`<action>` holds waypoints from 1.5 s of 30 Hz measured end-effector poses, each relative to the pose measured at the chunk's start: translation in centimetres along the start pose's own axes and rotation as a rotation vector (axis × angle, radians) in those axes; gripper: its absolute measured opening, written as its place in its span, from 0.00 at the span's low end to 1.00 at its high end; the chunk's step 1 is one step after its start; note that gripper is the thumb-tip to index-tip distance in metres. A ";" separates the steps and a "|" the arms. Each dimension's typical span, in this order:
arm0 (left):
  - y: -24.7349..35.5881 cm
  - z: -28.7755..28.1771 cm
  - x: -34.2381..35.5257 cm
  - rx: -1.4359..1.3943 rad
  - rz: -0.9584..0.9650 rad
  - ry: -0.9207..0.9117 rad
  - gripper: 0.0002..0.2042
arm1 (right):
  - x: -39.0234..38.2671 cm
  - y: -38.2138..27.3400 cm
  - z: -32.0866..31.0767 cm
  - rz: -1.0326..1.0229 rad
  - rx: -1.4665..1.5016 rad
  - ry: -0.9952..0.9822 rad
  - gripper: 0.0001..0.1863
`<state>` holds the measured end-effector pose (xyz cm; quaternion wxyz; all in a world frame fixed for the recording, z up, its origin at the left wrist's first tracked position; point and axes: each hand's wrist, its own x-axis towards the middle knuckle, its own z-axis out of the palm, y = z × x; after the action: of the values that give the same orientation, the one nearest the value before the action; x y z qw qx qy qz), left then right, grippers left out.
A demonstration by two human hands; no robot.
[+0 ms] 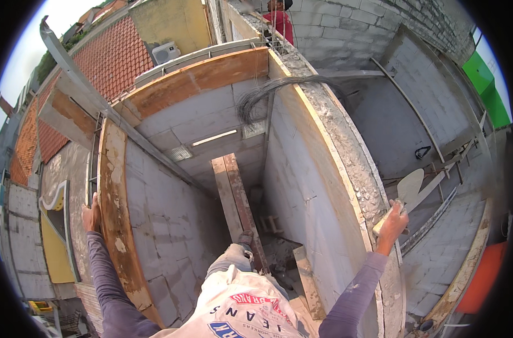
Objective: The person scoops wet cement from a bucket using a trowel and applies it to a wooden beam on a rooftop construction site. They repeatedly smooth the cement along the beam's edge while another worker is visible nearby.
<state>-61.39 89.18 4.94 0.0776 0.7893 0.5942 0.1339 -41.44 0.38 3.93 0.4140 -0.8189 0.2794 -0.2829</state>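
Note:
My right hand (pixel 393 224) is closed around a trowel (pixel 411 183), its pale leaf-shaped blade pointing away from me. That hand is over the rough concrete top of the right wall (pixel 346 141), which has a wooden board (pixel 315 127) along its inner side. At the left, my left hand (pixel 91 215) grips the outer edge of a worn formwork board (pixel 113 169), close to thin steel bars (pixel 95 152) on the wall top. Between the walls, my foot (pixel 246 238) stands on two narrow planks (pixel 234 191) spanning the gap.
A coil of wire (pixel 268 96) hangs over the right wall's far end. An orange-brown board (pixel 194 81) crosses the far side, and a long metal channel (pixel 87 84) slants at left. Below the planks is a deep drop with debris. Another person (pixel 280 22) is far off.

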 end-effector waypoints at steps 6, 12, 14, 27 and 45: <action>2.9 -1.0 -2.9 -0.145 0.090 -0.012 0.44 | -0.2 0.2 -1.4 0.091 0.080 -0.126 0.21; 1.3 -1.6 -1.4 -0.284 0.080 -0.167 0.43 | 0.8 0.5 -1.8 0.170 -0.055 -0.168 0.23; 1.6 -1.7 -1.1 -0.340 0.055 -0.264 0.46 | 0.5 -0.6 -0.9 0.177 0.034 -0.144 0.22; 5.0 -0.4 -3.0 -0.343 0.137 -0.217 0.42 | 1.0 1.8 -1.8 0.139 0.061 -0.122 0.20; 5.1 0.0 -6.0 -0.486 0.064 -0.419 0.41 | 0.0 -0.9 -0.9 -0.151 -0.038 -0.068 0.20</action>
<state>-58.28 82.02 5.68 0.3804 0.7762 0.4908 0.1089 -41.89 0.38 5.17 0.3851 -0.8545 0.2077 -0.2798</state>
